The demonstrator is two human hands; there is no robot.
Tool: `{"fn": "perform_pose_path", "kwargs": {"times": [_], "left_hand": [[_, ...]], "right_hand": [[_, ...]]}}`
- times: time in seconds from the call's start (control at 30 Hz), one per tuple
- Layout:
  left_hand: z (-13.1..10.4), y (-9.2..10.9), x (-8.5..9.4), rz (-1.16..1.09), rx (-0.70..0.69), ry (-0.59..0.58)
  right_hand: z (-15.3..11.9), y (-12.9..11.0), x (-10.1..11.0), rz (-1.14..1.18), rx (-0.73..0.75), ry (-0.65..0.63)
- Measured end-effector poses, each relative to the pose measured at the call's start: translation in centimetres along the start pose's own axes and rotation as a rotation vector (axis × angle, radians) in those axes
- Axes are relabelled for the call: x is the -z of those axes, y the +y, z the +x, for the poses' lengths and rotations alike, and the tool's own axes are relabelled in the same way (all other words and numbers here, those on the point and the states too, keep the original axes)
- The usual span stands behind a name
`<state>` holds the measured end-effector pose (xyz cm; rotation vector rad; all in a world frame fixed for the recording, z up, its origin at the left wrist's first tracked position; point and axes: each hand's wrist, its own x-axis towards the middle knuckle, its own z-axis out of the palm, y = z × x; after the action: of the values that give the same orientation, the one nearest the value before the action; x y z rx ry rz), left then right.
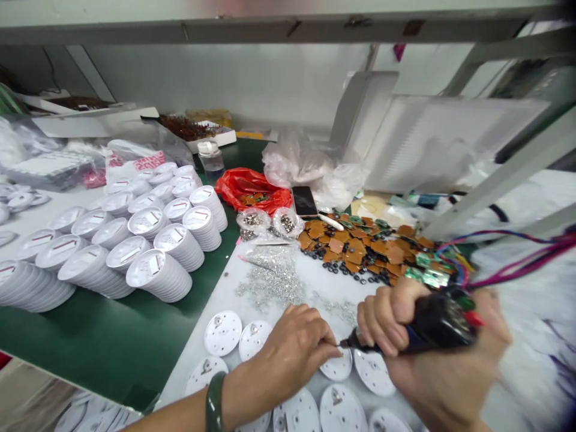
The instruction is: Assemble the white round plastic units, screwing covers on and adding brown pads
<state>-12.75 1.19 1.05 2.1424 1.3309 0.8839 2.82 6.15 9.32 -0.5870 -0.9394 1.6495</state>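
My right hand (396, 324) is wrapped round a black electric screwdriver (441, 324), its bit pointing left. Coloured wires trail from its back end to the right. My left hand (299, 339), with a dark green bangle (215, 402) at the wrist, has thumb and fingers pinched at the bit's tip; whatever they hold is too small to make out. Below the hands lie white round plastic discs (342, 409) with holes and small metal parts. One disc (337, 365) sits directly under the bit, partly covered by my left hand. Loose silver screws (274, 276) are spread just beyond.
Stacked white round covers (159, 276) crowd the green table (211, 306) at left. Brown and green circuit boards (355, 249) lie heaped behind the screwdriver. Farther back are a red bag (234, 183), a phone (304, 201) and clear plastic bags (297, 162). A shelf beam (270, 30) crosses above.
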Motion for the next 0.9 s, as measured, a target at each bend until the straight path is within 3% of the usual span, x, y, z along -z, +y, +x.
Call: {"fn": "perform_pose_path", "kwargs": {"times": [0.13, 0.23, 0.43, 0.53, 0.67, 0.9], "left_hand": [[-0.8, 0.4, 0.0, 0.151, -0.122, -0.101], [-1.3, 0.3, -1.0, 0.150, -0.152, -0.100], [-2.6, 1.0, -3.6, 0.230, -0.241, 0.032], [-4.3, 1.6, -4.8, 0.316, -0.339, 0.123], [-7.1, 1.7, -6.5, 0.430, -0.430, 0.285], [-8.0, 1.1, -7.1, 0.495, -0.444, 0.289]], "right_hand": [[-0.5, -0.2, -0.2, 0.027, -0.021, -0.031], [-1.2, -0.5, -0.3, 0.035, -0.025, -0.040], [-3.8, -1.0, 1.3, 0.045, -0.149, -0.147], [-5.4, -0.9, 3.4, 0.018, -0.239, -0.190], [-6.9, 0.1, 5.2, -0.022, -0.254, -0.199], [-7.8, 2.1, 5.4, -0.025, -0.221, -0.172]]}}
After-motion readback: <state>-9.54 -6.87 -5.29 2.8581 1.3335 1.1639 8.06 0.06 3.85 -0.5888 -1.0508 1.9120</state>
